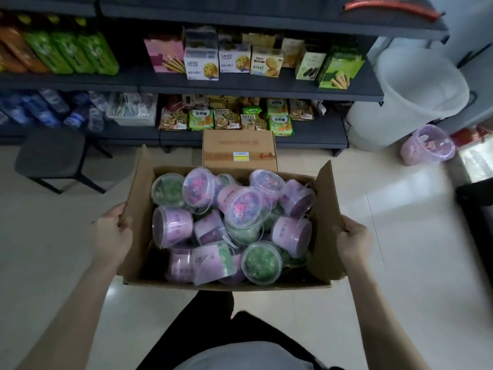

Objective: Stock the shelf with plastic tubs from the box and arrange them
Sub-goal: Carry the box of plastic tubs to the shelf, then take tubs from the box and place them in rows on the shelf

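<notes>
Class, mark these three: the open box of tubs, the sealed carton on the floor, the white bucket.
open box (140, 222): head view, left flap's inner face.
sealed carton (237, 141): head view, top face.
white bucket (373, 126): head view, outer wall.

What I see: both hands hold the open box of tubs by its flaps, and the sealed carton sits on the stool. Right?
Not quite: the head view shows the sealed carton on the floor beside the stool. The left hand and right hand do hold the open box of tubs by its flaps.
</notes>
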A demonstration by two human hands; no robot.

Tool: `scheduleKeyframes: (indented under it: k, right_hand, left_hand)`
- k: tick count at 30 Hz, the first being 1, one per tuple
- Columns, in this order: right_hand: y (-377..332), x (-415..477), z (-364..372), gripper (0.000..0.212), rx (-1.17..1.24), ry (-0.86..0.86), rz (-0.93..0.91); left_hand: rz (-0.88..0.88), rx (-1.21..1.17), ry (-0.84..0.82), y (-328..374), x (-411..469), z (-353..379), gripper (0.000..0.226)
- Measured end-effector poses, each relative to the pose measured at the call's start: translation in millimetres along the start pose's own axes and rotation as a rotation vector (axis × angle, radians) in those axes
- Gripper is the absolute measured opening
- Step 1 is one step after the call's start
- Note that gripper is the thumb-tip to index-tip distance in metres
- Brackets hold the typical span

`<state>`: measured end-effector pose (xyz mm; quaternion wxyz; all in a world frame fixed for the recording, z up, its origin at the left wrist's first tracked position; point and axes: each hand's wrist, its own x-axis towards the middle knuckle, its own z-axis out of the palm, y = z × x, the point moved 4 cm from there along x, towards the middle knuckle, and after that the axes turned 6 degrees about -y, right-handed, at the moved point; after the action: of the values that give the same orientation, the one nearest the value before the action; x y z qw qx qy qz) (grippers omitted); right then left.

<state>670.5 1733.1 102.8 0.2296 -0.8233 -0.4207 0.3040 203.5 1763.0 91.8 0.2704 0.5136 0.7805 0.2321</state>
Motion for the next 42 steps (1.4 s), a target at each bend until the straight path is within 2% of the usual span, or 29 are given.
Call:
scheduleKeyframes:
  k: [3, 8, 13, 16, 21, 23, 27, 33, 38, 42]
  right_hand:
    - [-33.5, 58.1, -1.4, 0.028, 0.009, -0.023, -0.027]
    - [-81.3, 145.9, -5.6, 0.027, 0.001, -0.031, -0.036]
    - [-106.3, 241.3, -1.3, 0.024, -0.065, -0.058, -0.038]
    - [-119.9, 292.6, 6.3, 0.021, -0.056, -0.084, -0.027]
    - [-139.6, 370.6, 26.7, 0.030, -0.084, -0.102, -0.039]
    - [-143.3, 394.6, 38.4, 0.025, -0.090, -0.108, -0.052]
    - [-148.6, 432.8, 63.7, 0.019, -0.046, -0.076, -0.076]
    - [-136.6, 469.5, 106.3, 0.025, -0.060, -0.032, -0.079]
    - [-110.1, 453.9, 125.0, 0.024, -0.034, -0.005, -0.072]
    - [-97.7, 439.1, 132.0, 0.026, -0.017, -0.007, -0.016]
  left_hand:
    - [-0.026, 0.009, 0.004, 29.4, 51.2, 11.5, 0.032]
    - [-0.048, 0.183, 0.031, 75.7, 119.3, 34.1, 0.032]
    - [-0.116, 0.237, 0.025, 103.7, 187.3, 71.8, 0.033]
    - [-0.152, 0.207, 0.029, 123.2, 220.8, 93.2, 0.030]
    - [-0.233, 0.153, 0.051, 136.4, 276.5, 124.1, 0.028]
    - [-0.251, 0.167, 0.041, 135.4, 296.7, 136.7, 0.028]
    - [-0.297, 0.136, 0.040, 132.4, 333.3, 160.3, 0.028]
    - [-0.266, 0.108, 0.069, 120.5, 379.7, 188.5, 0.029]
    - [-0.216, 0.167, 0.136, 118.0, 378.6, 203.3, 0.032]
    - [-0.246, 0.217, 0.113, 117.4, 358.6, 213.3, 0.023]
